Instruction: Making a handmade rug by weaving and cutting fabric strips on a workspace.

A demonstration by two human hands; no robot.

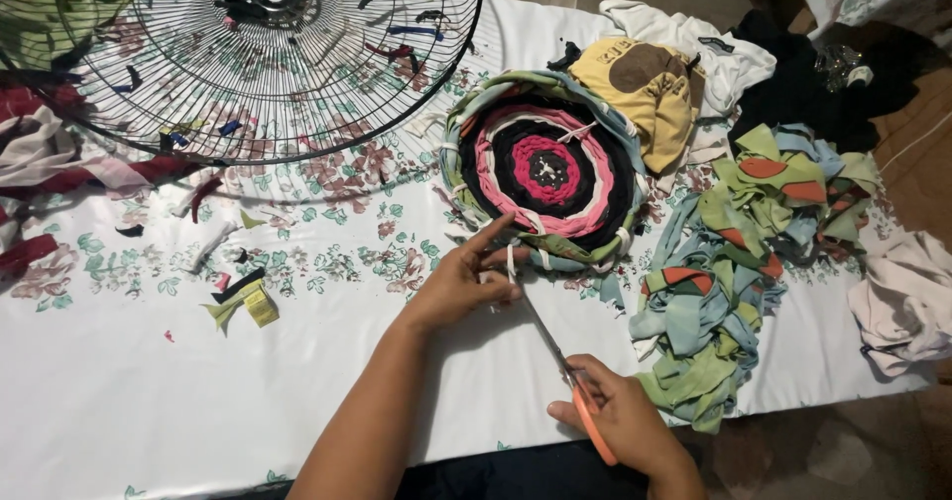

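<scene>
At the near edge of a floral-print tablecloth, you work on a round woven rag mat, its rings of black, pink, white and green fabric lying flat so the loose ends fall toward you. Your left hand pinches a white fabric strip at the mat's rim between thumb and fingertips, index finger stretched out, holding the strip taut and upright, apparently so a blade can meet it cleanly. Your right hand is closed through the orange handles of a pair of scissors, whose blades angle up toward the pinched strip; whether they are parted is too fine to tell. Just right of the mat sits a heap of green, blue and orange fabric strips, within easy reach as stock. Behind it lie a yellow garment, white cloth and dark cloth. A wire fan guard, snippets of fabric caught in its bars, rests at the far left, well apart from your hands. Small offcuts dot the cloth.
</scene>
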